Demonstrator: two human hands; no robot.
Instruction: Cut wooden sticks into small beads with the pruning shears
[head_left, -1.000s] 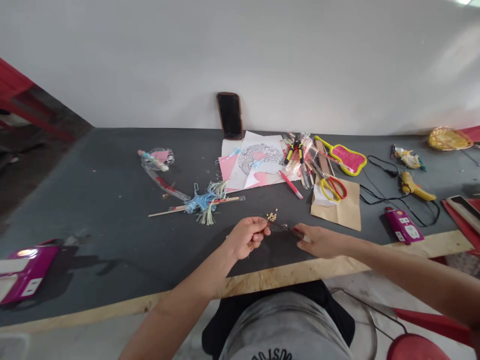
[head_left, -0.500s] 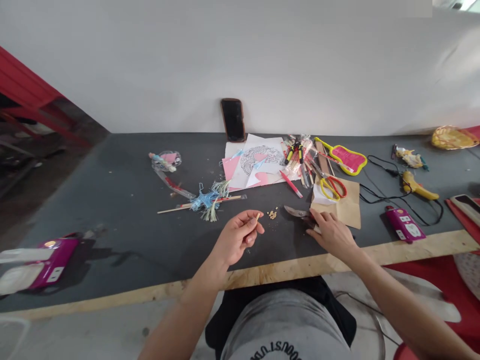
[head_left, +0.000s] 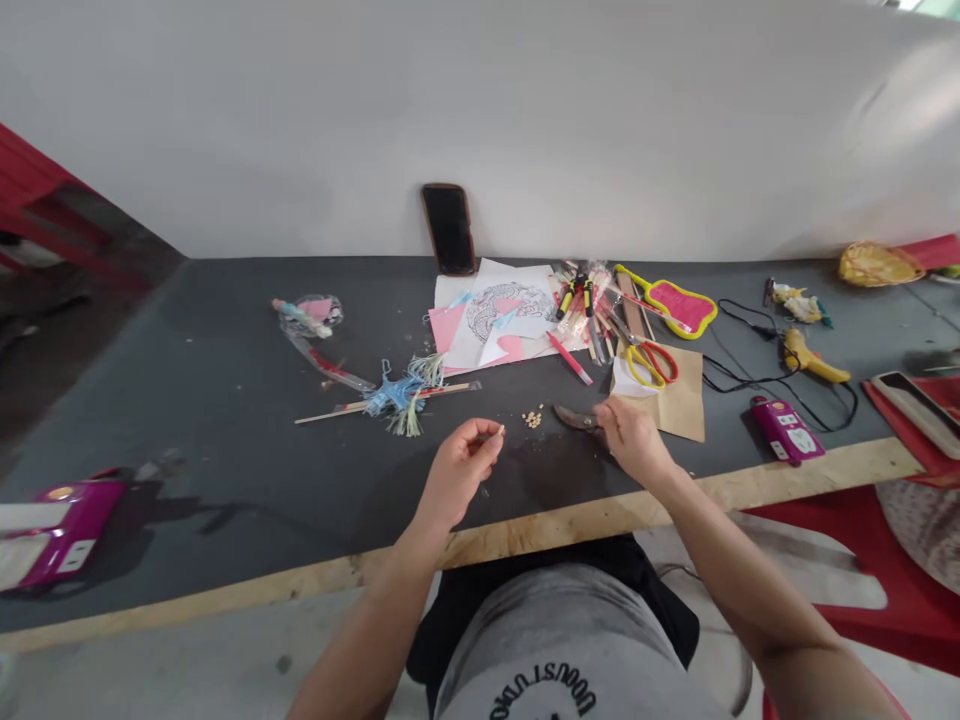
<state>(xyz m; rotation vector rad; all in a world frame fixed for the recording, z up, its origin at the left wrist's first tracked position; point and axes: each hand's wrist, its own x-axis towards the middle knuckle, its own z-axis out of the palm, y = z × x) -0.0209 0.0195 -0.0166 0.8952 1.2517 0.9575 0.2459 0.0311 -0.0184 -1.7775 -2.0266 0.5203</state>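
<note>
My left hand (head_left: 463, 468) is closed in a pinch, with a small pale piece (head_left: 502, 430) at the tips of thumb and forefinger. A little heap of pale cut bits (head_left: 533, 417) lies on the table between my hands. To its right are pruning shears (head_left: 576, 418), blades pointing left and low over the tabletop. My right hand (head_left: 634, 438) is closed around the handle end of the shears, and its fingers hide most of the handles. Beyond the left hand lies a blue woven figure (head_left: 394, 393) with pale tassels, beside thin sticks (head_left: 330, 415).
Papers with a dragon drawing (head_left: 499, 315), a pink marker (head_left: 568, 358), pliers (head_left: 575, 293) and scissors (head_left: 651, 366) on brown paper (head_left: 686, 400) lie ahead. A phone (head_left: 450, 228) leans on the wall. Rightward are a corded yellow glue gun (head_left: 814, 360) and a purple box (head_left: 786, 430).
My right hand has shifted slightly left and forward, its fingers now curled more tightly. My left hand keeps its pinch, the piece showing shorter. The whole view has shifted a little.
</note>
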